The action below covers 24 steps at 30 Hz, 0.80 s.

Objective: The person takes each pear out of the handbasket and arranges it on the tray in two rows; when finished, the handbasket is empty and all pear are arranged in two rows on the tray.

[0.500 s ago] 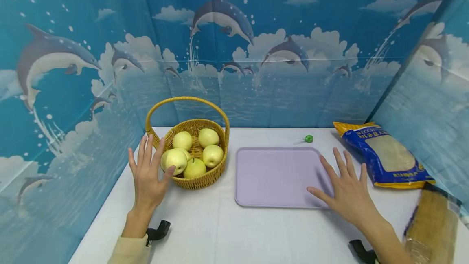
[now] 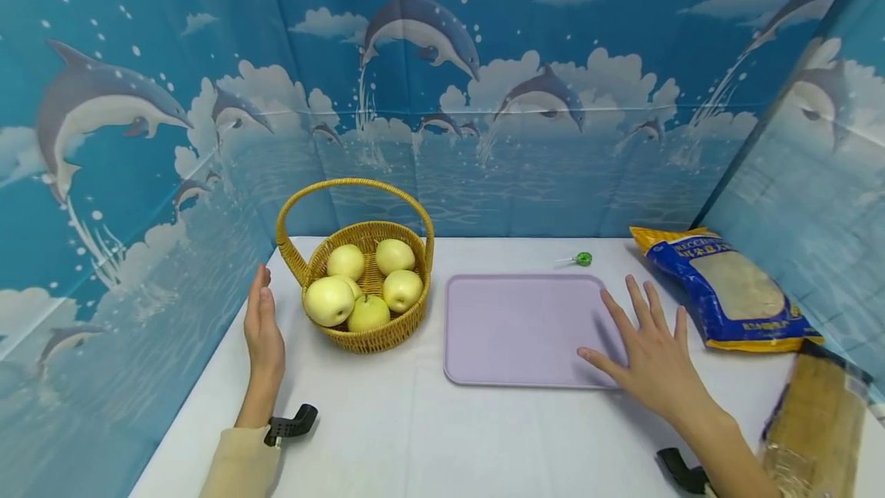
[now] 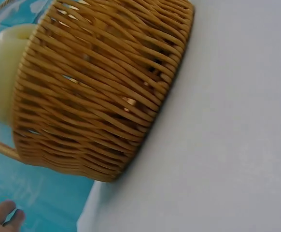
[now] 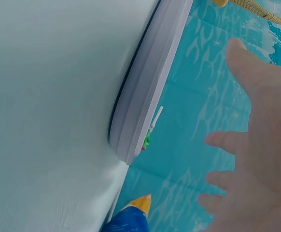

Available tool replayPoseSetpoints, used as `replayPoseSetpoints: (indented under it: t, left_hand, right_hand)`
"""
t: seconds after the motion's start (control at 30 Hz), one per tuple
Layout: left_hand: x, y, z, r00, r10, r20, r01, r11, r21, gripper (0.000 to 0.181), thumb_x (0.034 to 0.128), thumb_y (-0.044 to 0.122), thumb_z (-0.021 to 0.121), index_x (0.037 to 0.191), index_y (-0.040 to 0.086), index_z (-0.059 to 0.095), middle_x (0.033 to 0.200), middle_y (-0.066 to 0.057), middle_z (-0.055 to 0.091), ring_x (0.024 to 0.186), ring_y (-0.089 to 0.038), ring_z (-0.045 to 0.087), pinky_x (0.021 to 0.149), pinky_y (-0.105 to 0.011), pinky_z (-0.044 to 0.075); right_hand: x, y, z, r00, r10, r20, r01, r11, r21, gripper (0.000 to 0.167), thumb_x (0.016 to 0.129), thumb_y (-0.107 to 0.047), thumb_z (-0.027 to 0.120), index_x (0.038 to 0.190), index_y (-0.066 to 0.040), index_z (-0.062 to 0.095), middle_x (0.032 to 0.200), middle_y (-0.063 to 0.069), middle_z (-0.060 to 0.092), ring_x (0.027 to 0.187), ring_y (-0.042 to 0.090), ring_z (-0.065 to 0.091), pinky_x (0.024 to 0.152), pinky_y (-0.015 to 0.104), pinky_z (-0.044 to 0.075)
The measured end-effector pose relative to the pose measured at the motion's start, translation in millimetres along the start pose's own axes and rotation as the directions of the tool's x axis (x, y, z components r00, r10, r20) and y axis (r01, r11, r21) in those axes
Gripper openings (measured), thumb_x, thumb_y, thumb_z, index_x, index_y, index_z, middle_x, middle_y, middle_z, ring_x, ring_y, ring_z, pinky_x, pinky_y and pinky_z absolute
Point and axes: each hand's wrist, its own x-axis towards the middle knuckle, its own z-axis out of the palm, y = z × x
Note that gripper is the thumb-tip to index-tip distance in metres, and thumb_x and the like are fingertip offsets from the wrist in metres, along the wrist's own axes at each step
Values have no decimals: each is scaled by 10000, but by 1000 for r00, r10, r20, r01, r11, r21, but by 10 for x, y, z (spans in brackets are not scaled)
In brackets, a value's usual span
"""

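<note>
My left hand (image 2: 265, 335) is held edge-on just left of a wicker basket (image 2: 373, 340), fingers extended and holding nothing. Several yellow-green apples (image 2: 329, 301) fill the basket, whose tall handle arches over them. In the left wrist view the basket's woven side (image 3: 92, 92) looms close, and the fingertips (image 3: 3, 210) show at the lower left, apart from it. Over the right edge of a flat lilac tray (image 2: 522, 329) hovers my right hand (image 2: 653, 363), fingers spread and nothing in them. The right wrist view shows that palm (image 4: 268, 159) beside the tray's rim (image 4: 150, 82).
A green lollipop (image 2: 584, 259) lies behind the tray. At the right are a blue and yellow bag (image 2: 740, 290) and a clear pack of brownish contents (image 2: 816, 421). Dolphin-print curtains (image 2: 484, 160) stand around the back and sides of the white table (image 2: 415, 436).
My left hand has turned from palm-down with spread fingers to edge-on, shifting slightly left, away from the basket. The right hand has barely moved.
</note>
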Motion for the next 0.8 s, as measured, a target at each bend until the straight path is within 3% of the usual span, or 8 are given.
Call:
replayPoseSetpoints:
  t: [0.07,0.2,0.37,0.47,0.67,0.8]
  left_hand:
    - [16,-1,2,998,-57,23,58,998,-17,543,1154,382,320,1673,220,315,1714,-18,346,1597,-220,282,1285,-288,255]
    - [15,49,5,992,-111,68,113,993,-27,561,1155,344,343,1669,122,311,1725,-68,320,1605,-265,266,1312,-363,226]
    - [78,-254,44,989,-94,113,100,994,-51,559,1155,386,339,1671,172,318,1721,-31,334,1599,-229,286,1255,-183,254]
    - [102,-395,60,984,-85,158,97,993,-70,547,1158,391,327,1673,207,310,1722,-18,331,1601,-201,279,1246,-168,257]
    - [108,-410,80,954,-126,273,150,986,-70,568,1152,453,287,1690,276,240,1743,18,269,1628,-178,181,1331,-450,148]
    - [127,-383,56,920,-182,347,212,976,-48,649,1139,522,239,1712,233,142,1772,-33,171,1648,-231,86,1330,-527,64]
  right_hand:
    - [-3,-3,9,1000,1,5,-1,1000,5,1043,904,-693,697,1682,-147,269,1745,270,60,1606,509,-34,1148,810,-156]
    - [-3,-10,14,1000,-3,1,3,1000,11,1036,911,-685,695,1683,-144,264,1745,271,64,1604,515,-16,1149,823,-133]
    - [12,-31,14,1000,-11,-2,11,1000,13,1044,908,-680,701,1684,-138,262,1742,274,79,1600,524,16,1155,827,-112]
    - [24,-45,15,1000,-11,14,11,1000,23,1049,915,-681,693,1691,-145,236,1744,272,71,1600,523,11,1157,826,-111]
    - [36,-56,24,999,-14,38,12,999,52,1042,931,-666,685,1698,-148,207,1746,267,65,1601,521,8,1161,824,-104]
    - [39,-116,78,998,-16,63,11,996,87,1017,933,-656,690,1685,-130,251,1740,275,89,1596,528,33,1156,840,-68]
